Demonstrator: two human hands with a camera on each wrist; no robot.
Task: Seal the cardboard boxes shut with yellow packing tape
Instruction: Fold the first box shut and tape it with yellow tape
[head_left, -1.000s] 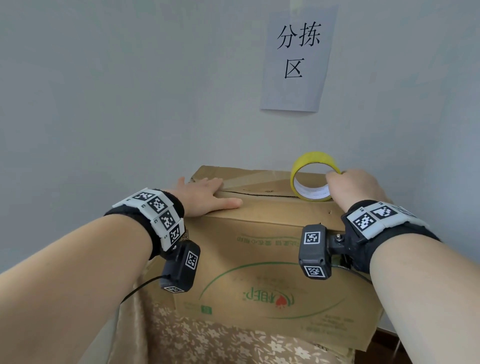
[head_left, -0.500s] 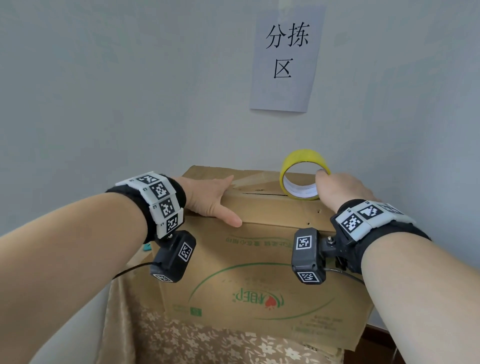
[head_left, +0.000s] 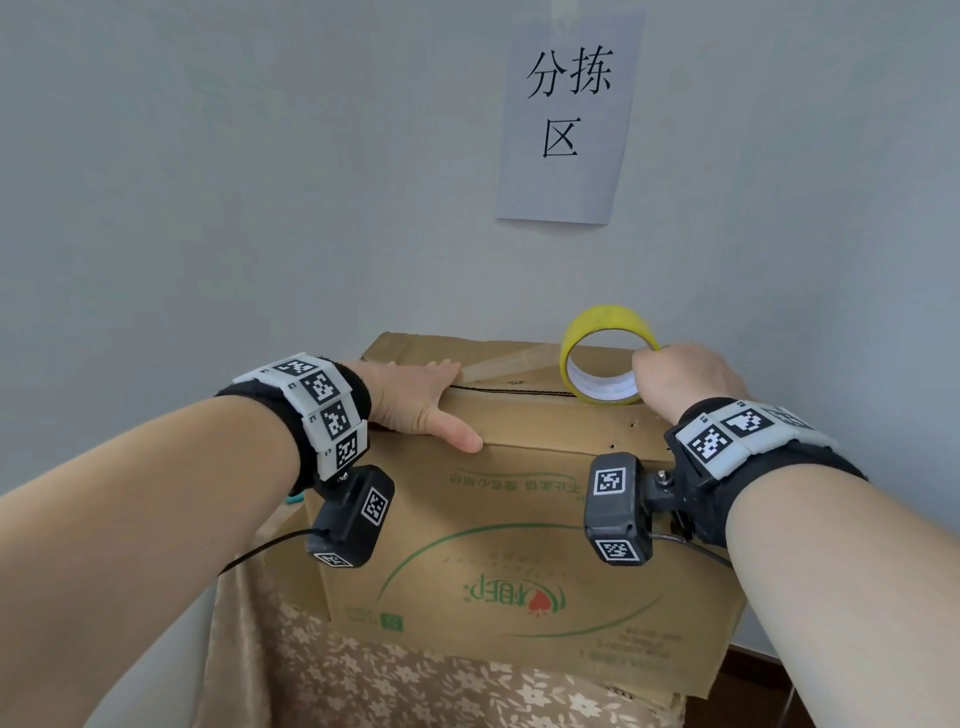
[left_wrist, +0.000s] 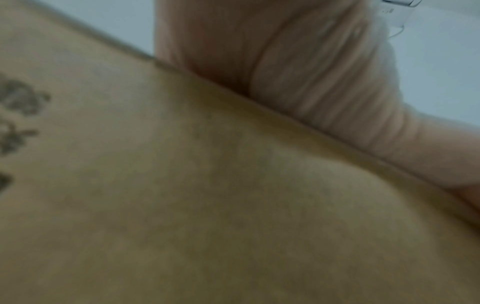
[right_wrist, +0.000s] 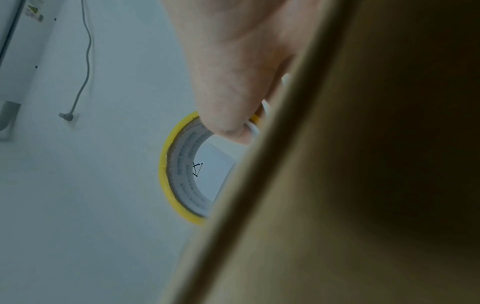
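The right hand (head_left: 685, 376) holds the yellow tape roll (head_left: 605, 356) standing on the cardboard box (head_left: 519, 545), by the top seam. The left hand (head_left: 415, 400) lies flat, fingers seemingly straight, on the box's left top edge.

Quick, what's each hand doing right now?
Left hand: open, lying flat on the cardboard box.
Right hand: gripping the yellow tape roll.

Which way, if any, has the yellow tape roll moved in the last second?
No. The yellow packing tape roll keeps its distance from the brown cardboard box's far left corner.
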